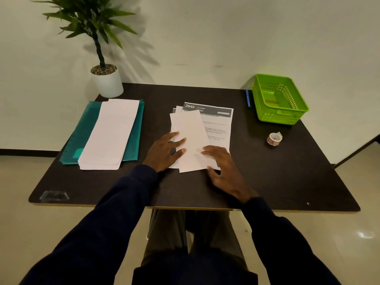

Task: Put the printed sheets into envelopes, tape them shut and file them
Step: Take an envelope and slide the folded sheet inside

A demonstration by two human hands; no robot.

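Office-type setting: dark desk [287, 171] standing against a plain wall, teal folder [90, 124] and envelopes [111, 132] lying left, potted plant [102, 58] sitting far left.

Folded sheet [192, 138] atop printed sheets [218, 124], table ctr.

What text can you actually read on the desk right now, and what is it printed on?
"2940" - dark header band of the top printed sheet.
"KITCHEN" - same band, right of the number.
Bold heading under the band: only partly visible, roughly "...Restocking and"; the folded paper covers the rest.
Body lines on that sheet: too small and blurred to read.
Tape roll, green basket, envelopes: no readable text.
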